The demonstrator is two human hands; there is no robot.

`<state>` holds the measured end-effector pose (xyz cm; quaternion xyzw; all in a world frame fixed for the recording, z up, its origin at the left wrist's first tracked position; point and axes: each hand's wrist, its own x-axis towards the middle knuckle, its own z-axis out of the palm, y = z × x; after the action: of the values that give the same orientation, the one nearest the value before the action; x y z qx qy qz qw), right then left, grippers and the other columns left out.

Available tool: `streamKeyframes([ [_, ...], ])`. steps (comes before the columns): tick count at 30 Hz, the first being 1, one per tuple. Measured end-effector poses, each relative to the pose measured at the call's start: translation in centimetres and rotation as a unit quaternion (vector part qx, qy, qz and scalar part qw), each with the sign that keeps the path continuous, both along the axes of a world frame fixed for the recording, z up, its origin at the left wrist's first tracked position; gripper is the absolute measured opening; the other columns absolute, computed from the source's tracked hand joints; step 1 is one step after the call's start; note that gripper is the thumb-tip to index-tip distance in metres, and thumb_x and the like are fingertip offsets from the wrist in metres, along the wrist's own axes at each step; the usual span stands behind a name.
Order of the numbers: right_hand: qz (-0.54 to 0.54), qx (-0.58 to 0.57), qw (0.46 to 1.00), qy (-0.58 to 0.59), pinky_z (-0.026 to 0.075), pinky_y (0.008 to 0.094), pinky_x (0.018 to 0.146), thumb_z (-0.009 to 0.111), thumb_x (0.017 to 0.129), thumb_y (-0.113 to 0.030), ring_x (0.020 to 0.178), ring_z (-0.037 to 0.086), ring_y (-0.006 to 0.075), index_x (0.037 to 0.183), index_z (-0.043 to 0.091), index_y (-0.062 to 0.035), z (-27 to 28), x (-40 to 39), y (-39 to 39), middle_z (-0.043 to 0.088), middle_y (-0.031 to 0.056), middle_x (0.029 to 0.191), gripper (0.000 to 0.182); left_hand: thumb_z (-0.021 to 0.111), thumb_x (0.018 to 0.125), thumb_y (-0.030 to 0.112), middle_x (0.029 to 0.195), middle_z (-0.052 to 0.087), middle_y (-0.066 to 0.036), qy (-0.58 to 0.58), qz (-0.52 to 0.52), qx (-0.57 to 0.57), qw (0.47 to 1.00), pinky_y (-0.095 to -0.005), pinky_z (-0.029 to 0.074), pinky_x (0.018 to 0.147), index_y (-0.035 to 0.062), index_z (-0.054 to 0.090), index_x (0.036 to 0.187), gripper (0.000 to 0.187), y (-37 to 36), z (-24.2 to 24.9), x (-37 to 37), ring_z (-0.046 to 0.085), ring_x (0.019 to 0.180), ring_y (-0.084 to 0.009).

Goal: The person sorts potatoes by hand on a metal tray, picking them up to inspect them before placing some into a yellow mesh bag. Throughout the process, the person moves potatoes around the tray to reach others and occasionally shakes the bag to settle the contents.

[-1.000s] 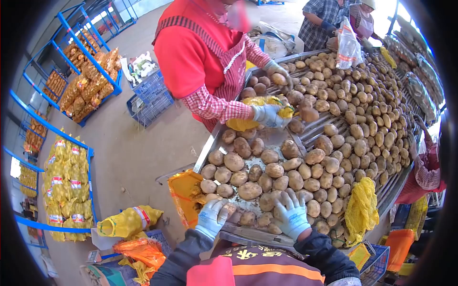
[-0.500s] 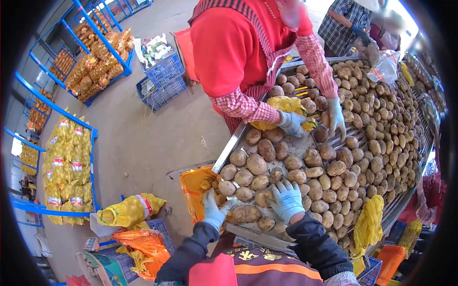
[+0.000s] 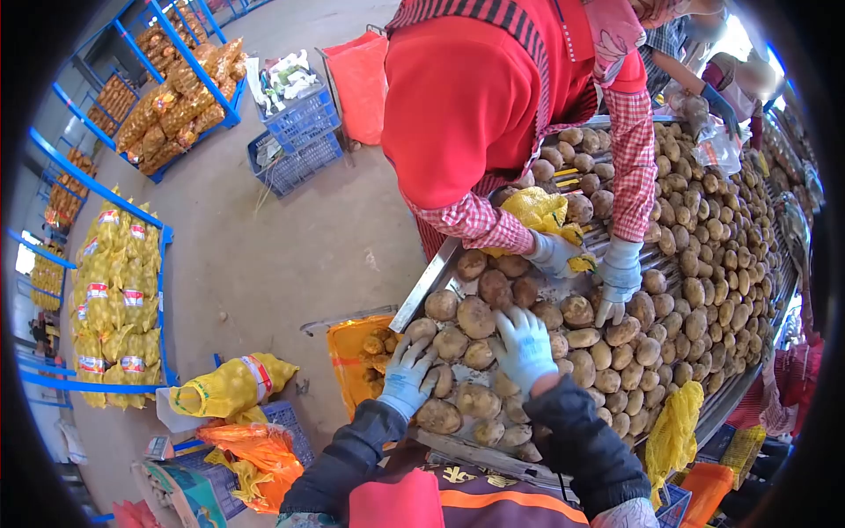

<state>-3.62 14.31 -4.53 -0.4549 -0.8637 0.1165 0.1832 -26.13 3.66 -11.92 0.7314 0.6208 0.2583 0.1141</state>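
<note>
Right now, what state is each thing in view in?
Left hand, fingers spread, against potatoes
Right hand, fingers spread, on potatoes
Potatoes, loose on the table
Orange bag, open, potatoes inside
Yellow net, limp, hanging
Yellow sack, filled, on its side
Blue crates, stacked

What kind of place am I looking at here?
Probably a potato sorting and packing shed: gloved workers stand at a slatted table covered in loose potatoes, and filled yellow net sacks are stacked in a blue metal rack.
</note>
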Motion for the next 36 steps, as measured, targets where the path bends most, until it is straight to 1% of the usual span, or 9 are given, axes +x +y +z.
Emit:
streamKeyframes([
  [11,0.016,-0.316,0.904,-0.289,0.044,0.047,0.093,0.069,0.075,-0.037,0.118,0.048,0.04,0.134,0.044,-0.0172,1.8,-5.7,2.2,0.037,0.023,0.138,0.067,0.077,0.072,0.017,0.114,0.054,-0.015,-0.268,0.113,-0.199,0.936,-0.0387,0.047,0.087,0.0065,0.055,0.117,0.051,-0.5,1.1,-1.5,0.054,0.101,-0.0285],
  [13,0.07,-0.195,0.935,-0.289,0.045,0.0461,0.092,0.071,0.073,-0.043,0.115,0.05,0.0401,0.135,0.042,-0.0182,-0.3,-4.5,1.7,0.039,0.0227,0.136,0.073,0.063,0.088,0.036,0.106,0.061,-0.014,-0.54,0.174,-0.287,0.772,-0.032,0.053,0.072,0.0057,0.055,0.116,0.042,0.0,4.3,-0.9,0.061,0.083,-0.022],
  [15,0.075,-0.198,0.95,-0.228,0.045,0.0451,0.092,0.071,0.073,-0.04,0.113,0.051,0.0391,0.134,0.044,-0.0181,0.1,-3.7,1.8,0.041,0.0231,0.133,0.071,0.042,0.093,0.057,0.09,0.066,-0.011,-0.835,0.12,-0.357,0.402,-0.0244,0.046,0.048,0.0093,0.057,0.114,0.054,-0.2,5.5,-0.8,0.061,0.061,-0.0158],
  [19,0.006,-0.32,0.947,-0.004,0.043,0.0414,0.096,0.073,0.073,-0.032,0.116,0.052,0.0329,0.133,0.045,-0.0129,0.9,-0.9,1.2,0.046,0.0205,0.132,0.068,0.03,0.093,0.064,0.097,0.066,-0.016,-0.856,0.1,-0.371,0.346,-0.0296,0.05,0.047,0.0089,0.057,0.115,0.065,-0.7,5.5,0.6,0.063,0.06,-0.0225],
  [23,-0.045,-0.705,0.443,0.552,0.043,0.0386,0.099,0.044,0.097,-0.04,0.119,0.051,0.0264,0.135,0.041,-0.0049,1.2,2.6,-2.5,0.049,0.0142,0.132,0.052,0.031,0.095,0.058,0.098,0.066,-0.017,-0.849,0.122,-0.396,0.329,-0.0372,0.058,0.059,0.0071,0.056,0.117,0.061,-1.0,5.6,2.1,0.067,0.075,-0.0289],
  [28,-0.047,-0.695,0.286,0.658,0.042,0.0442,0.102,0.042,0.096,-0.049,0.117,0.054,0.0264,0.134,0.04,-0.0046,3.3,4.8,-6.5,0.052,0.015,0.129,0.058,0.044,0.096,0.045,0.094,0.065,-0.01,-0.794,0.1,-0.418,0.43,-0.0387,0.057,0.063,0.0058,0.059,0.103,0.043,-0.7,6.9,4.9,0.066,0.08,-0.0248],
  [31,-0.136,-0.623,0.417,0.648,0.043,0.0418,0.1,0.043,0.095,-0.051,0.116,0.054,0.0261,0.133,0.04,-0.0028,4.4,5.5,-8.4,0.052,0.0141,0.129,0.061,0.051,0.094,0.042,0.094,0.065,-0.008,-0.582,-0.027,-0.387,0.715,-0.0348,0.056,0.069,0.0061,0.059,0.102,0.038,-1.2,6.7,6.4,0.064,0.084,-0.0201],
  [32,-0.089,-0.575,0.499,0.642,0.043,0.0412,0.1,0.048,0.092,-0.054,0.117,0.053,0.0274,0.132,0.043,-0.0023,3.5,5.9,-8.9,0.053,0.0141,0.128,0.066,0.058,0.091,0.041,0.101,0.063,-0.006,-0.687,0.018,-0.506,0.521,-0.0313,0.054,0.074,0.0061,0.056,0.112,0.041,-0.5,8.2,6.7,0.062,0.088,-0.0165],
  [36,-0.045,-0.47,0.693,0.545,0.043,0.0346,0.098,0.043,0.093,-0.056,0.112,0.055,0.0194,0.127,0.048,0.0033,6.4,6.5,-9.8,0.055,0.0131,0.125,0.068,0.063,0.084,0.051,0.124,0.054,-0.009,-0.71,-0.175,-0.532,0.426,-0.0346,0.047,0.093,0.0055,0.042,0.135,0.072,-0.7,12.9,10.2,0.056,0.109,-0.0187],
])
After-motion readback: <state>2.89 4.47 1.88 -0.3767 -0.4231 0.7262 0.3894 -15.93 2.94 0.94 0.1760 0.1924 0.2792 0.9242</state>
